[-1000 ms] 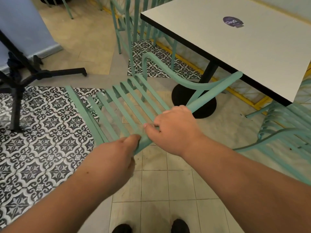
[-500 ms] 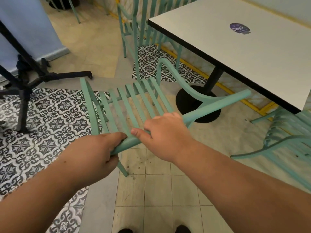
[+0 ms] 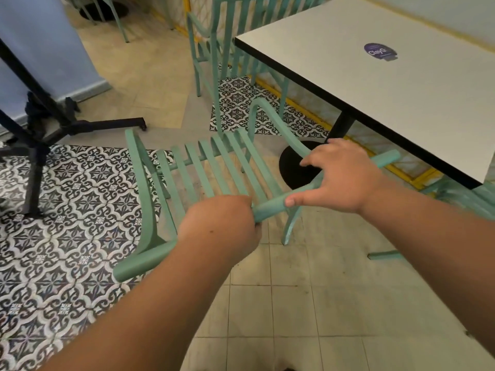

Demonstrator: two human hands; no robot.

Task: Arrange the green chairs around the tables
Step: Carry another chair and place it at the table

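A green slatted chair [image 3: 203,170] stands in front of me, seat facing away, beside the white table [image 3: 401,84]. My left hand [image 3: 222,226] is closed around the chair's top back rail. My right hand [image 3: 340,178] lies over the same rail farther right, thumb under it and fingers partly spread. A second green chair [image 3: 227,41] stands at the table's far left side. Part of a third green chair [image 3: 466,194] shows at the right, under the table's near corner.
The table's black post and round base [image 3: 294,167] stand just right of the held chair. A black metal stand [image 3: 40,116] with legs is at the left on the patterned tiles. Plain beige tiles [image 3: 308,303] lie below my arms.
The chair has come down and turned, its back rail now close to me and its legs on the floor. My right hand has slid right along the rail and loosened.
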